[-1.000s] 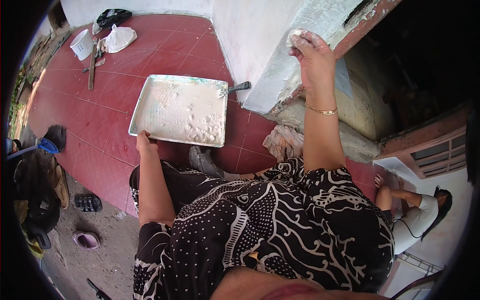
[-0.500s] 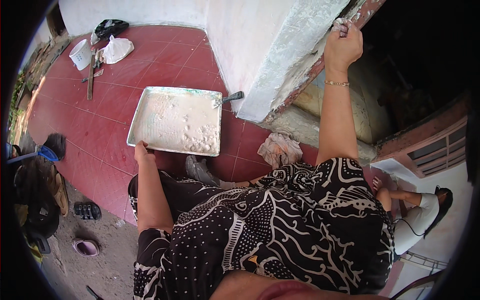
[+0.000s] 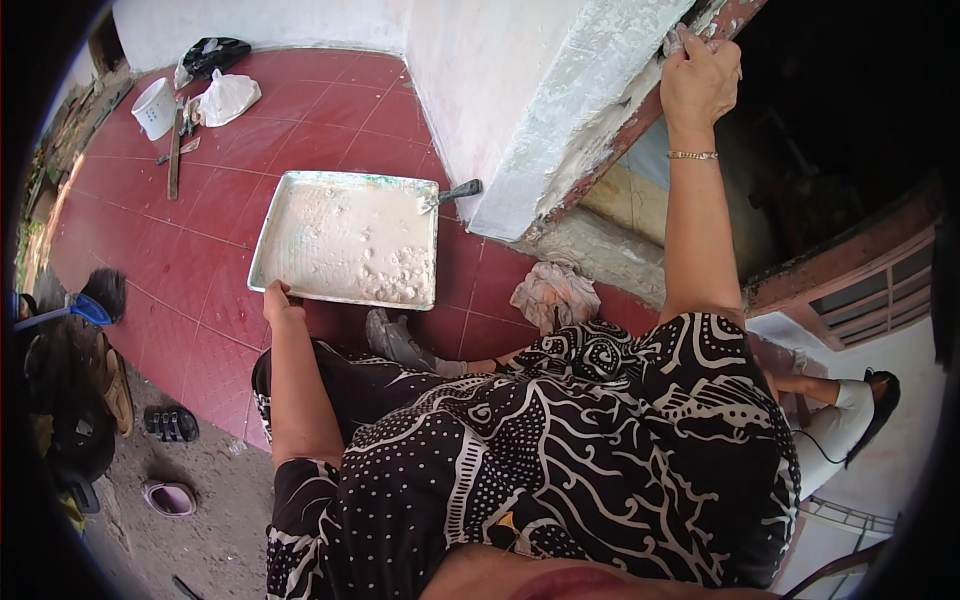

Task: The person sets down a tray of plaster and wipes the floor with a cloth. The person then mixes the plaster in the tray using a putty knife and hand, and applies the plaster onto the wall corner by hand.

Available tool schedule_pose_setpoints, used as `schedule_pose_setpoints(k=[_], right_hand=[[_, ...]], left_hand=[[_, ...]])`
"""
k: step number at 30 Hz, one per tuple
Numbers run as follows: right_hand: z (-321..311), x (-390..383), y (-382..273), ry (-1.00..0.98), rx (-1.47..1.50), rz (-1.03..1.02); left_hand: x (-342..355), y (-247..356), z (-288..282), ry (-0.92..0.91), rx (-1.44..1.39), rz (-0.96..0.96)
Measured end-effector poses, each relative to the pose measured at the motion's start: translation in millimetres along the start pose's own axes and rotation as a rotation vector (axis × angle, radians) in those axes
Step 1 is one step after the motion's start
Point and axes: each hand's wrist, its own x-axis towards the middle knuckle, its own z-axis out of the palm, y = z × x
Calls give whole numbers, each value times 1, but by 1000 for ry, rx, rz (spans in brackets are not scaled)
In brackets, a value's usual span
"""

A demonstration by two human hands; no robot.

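Observation:
My left hand point(image 3: 283, 303) grips the near edge of a shallow white tray point(image 3: 436, 250), its fingers partly hidden. Wet whitish paste point(image 3: 335, 230), lumpy toward the right, covers the tray's bottom. A putty knife point(image 3: 456, 194) rests across the tray's right rim, dark handle outward. At the upper right, my right hand point(image 3: 700, 85) is closed against the edge of a reddish door frame point(image 3: 640, 130) beside the rough, white-smeared wall edge point(image 3: 590, 110). Whitish paste coats its fingertips; whatever they pinch is hidden.
A crumpled cloth point(image 3: 556, 296) lies before my knees. Farther left on red tiles are a white bucket point(image 3: 154, 108), bags point(image 3: 228, 98) and a wooden strip point(image 3: 174, 165). A blue broom point(image 3: 92, 305) and footwear point(image 3: 172, 424) are at left. Another person point(image 3: 835, 430) sits at right.
My right hand has shifted slightly right along the frame edge and turned at the wrist. My left hand keeps its hold on the tray. The other person's hand has dropped from sight.

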Motion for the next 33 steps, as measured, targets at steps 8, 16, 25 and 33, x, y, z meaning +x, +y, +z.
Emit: schedule_pose_setpoints(k=[8, 16, 25, 33], right_hand=[[-22, -6, -6, -77, -145, -268], [-60, 13, 0, -449, -147, -405], [-84, -1, -48, -439, -285, -222], [-88, -23, -25, -551, -128, -222]], left_hand=[[-14, -11, -7, 26, -81, 19], [-14, -7, -23, 43, -38, 23], [-8, 10, -45, 8, -56, 28], [-9, 15, -42, 61, 20, 30]])
